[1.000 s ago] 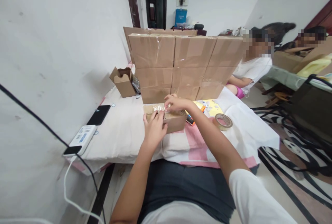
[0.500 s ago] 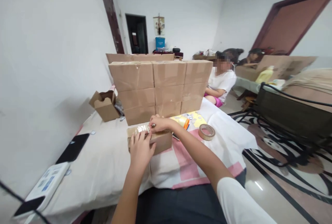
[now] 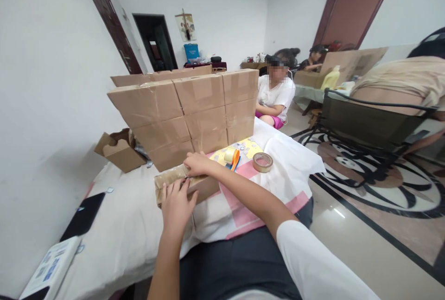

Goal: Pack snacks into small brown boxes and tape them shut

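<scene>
A long brown cardboard box (image 3: 205,190) with shiny tape on its top lies in front of me. My left hand (image 3: 178,200) rests on its near top edge, fingers spread. Over the top of the box, my right hand (image 3: 198,164) has its fingers curled together; whatever they hold is too small to make out. Just beyond stands a wall of stacked taped boxes (image 3: 205,110). To the right are an orange tape dispenser (image 3: 235,157) and a roll of brown tape (image 3: 262,162).
An opened carton (image 3: 121,155) stands at the back left. Along the left edge lie a black flat item (image 3: 83,214) and a white box (image 3: 52,263). A seated person (image 3: 276,91) is behind the stack; another sits in a dark chair (image 3: 368,124) at right.
The view has turned to the right, so the things appear further left. My right hand has moved slightly along the box top, and its fingers remain closed. My left hand stays on the box.
</scene>
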Motion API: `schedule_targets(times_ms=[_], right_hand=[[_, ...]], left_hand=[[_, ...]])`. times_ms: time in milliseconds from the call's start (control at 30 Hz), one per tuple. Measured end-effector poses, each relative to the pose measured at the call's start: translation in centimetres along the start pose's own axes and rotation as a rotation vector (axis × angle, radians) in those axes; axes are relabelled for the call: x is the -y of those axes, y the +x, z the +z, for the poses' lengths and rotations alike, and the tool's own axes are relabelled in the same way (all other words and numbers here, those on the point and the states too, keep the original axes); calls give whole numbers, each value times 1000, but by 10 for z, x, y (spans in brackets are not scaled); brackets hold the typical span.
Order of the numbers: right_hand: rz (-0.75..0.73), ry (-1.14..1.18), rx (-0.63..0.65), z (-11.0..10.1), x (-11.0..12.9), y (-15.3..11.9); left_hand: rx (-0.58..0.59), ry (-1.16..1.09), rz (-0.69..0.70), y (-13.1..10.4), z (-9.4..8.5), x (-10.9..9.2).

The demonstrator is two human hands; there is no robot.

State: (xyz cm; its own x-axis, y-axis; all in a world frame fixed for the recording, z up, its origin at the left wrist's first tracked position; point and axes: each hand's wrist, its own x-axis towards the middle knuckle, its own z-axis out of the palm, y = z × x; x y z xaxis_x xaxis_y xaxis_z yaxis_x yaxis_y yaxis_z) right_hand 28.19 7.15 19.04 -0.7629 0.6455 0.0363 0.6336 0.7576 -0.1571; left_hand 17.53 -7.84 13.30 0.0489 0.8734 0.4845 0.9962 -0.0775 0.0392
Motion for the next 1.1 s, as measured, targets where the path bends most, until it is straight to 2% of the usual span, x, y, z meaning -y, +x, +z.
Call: schedule_targets(times_ms=[267,500,633,867,1100], right_hand=[[-64,33,-126,10,-20,-9],[-290,48,-86,9,-31,3],[-290,58,-58,10,-35,9],[-302,89,-97,8,-36,6],[-262,200,-161,3,-45,2]], left_hand=[[59,-47,-37,2,-2,-3],[223,-54,-56,7,-17,-2],[278,-29,-83,15,-23,-3],[247,-101,-94,27,-18,6],[110,-275,-113,22,-17,9]])
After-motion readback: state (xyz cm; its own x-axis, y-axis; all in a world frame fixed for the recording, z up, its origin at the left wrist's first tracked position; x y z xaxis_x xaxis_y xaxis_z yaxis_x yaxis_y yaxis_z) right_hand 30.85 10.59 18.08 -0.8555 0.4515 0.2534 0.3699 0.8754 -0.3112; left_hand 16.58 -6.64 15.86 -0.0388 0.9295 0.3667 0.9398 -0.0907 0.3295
